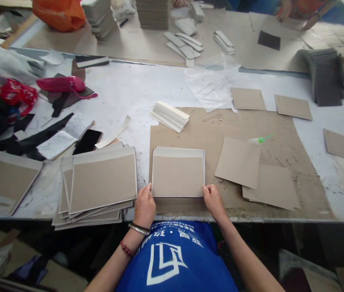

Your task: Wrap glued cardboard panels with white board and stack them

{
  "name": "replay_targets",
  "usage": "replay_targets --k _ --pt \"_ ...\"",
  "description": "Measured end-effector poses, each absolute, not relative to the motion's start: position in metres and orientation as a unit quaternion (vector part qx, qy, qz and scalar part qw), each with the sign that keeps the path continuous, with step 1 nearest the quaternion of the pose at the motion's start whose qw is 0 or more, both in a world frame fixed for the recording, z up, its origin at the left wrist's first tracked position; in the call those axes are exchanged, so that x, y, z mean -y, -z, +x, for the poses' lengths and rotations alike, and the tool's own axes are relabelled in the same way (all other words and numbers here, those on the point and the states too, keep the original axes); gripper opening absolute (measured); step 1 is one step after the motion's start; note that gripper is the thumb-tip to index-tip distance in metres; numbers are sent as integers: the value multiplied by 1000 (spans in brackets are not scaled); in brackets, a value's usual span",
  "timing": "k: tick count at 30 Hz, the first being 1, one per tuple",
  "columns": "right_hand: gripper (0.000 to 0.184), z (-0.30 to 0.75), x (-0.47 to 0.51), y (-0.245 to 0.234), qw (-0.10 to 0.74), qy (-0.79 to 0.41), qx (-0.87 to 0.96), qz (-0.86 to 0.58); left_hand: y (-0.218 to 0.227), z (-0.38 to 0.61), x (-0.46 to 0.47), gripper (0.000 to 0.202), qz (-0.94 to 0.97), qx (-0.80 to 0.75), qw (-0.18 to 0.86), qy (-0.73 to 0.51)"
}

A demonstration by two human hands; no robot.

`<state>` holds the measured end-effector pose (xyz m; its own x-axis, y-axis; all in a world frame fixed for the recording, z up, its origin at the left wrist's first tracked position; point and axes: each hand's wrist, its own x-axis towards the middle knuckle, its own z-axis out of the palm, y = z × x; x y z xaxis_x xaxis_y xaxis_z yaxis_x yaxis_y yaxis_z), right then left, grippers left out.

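A tan rectangular panel with a pale border (178, 174) lies in front of me, its near edge slightly raised over the brown board. My left hand (145, 206) grips its left edge near the lower corner. On the opposite side, my right hand (213, 200) pinches the right edge with curled fingers. Just left of my left hand is an uneven stack of similar bordered panels (103, 182). To the right of my right hand lie plain tan boards (239, 162), partly overlapping, beside a green-tipped applicator (261, 140).
A bundle of pale strips (170, 116) lies beyond the panel. At left are an open notebook (65, 136), a dark phone (87, 142) and a pink pouch (62, 84). Clear plastic (211, 81) lies farther back. Another person's hands (296, 18) are at the far table.
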<state>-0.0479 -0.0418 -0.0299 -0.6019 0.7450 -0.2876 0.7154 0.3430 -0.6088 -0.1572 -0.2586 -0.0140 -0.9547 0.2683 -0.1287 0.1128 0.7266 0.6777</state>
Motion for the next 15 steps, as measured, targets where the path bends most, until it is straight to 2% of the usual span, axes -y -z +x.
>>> replay_targets --k 10,15 --pt "33 -45 38 24 -16 -375 806 -457 -17 -167 240 27 -30 -912 174 -370" --pt "31 -41 12 62 -65 -381 800 -459 -16 -174 232 9 -94 -875 222 -419"
